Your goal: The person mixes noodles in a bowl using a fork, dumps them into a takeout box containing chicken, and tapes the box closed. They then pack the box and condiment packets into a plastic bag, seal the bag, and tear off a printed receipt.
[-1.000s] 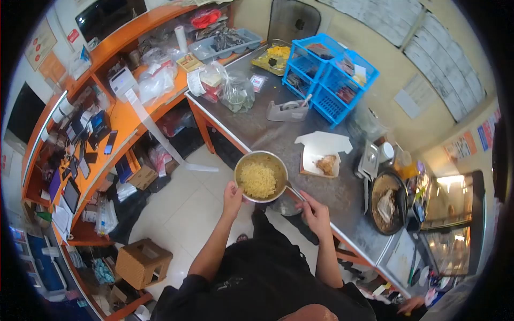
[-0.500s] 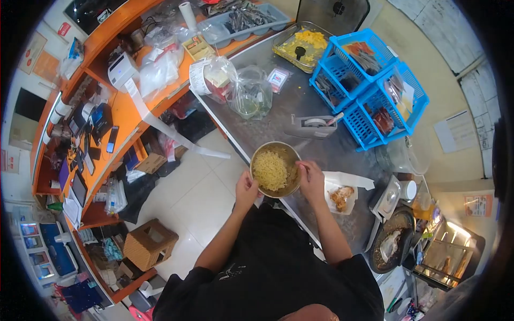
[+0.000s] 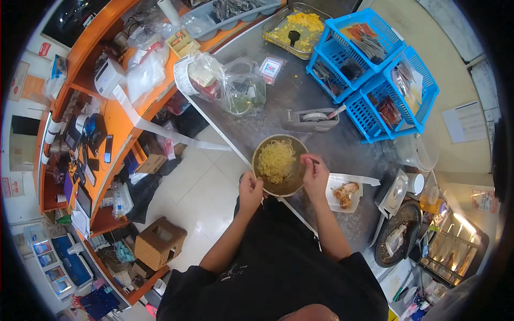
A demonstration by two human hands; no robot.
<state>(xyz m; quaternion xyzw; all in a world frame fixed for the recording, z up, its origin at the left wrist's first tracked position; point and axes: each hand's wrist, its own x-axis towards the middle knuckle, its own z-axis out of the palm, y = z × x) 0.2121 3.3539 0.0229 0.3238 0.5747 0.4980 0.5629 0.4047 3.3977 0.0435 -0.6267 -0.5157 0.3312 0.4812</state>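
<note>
A round metal bowl (image 3: 297,184) of yellow noodles (image 3: 276,160) is at the counter's near edge, in front of my body. My left hand (image 3: 250,192) is closed on the bowl's lower left rim. My right hand (image 3: 316,179) is at the right rim with its fingers pinched together. A small dark bit shows at those fingertips, too small to name. Beside my right hand, an open white paper box (image 3: 333,199) lies on the counter, with a piece of browned fried food (image 3: 346,195) in it.
A grey tape dispenser (image 3: 310,120) stands beyond the bowl. Blue baskets (image 3: 356,99) of packets are stacked at the back right. Tied plastic bags (image 3: 241,88) and a glass tray (image 3: 267,40) of yellow food lie farther back. A dark pan (image 3: 383,249) is at the right.
My right hand has shifted from gripping the bowl's rim to a pinch beside it. The noodles look looser and more spread. The whole view has shifted slightly.
</note>
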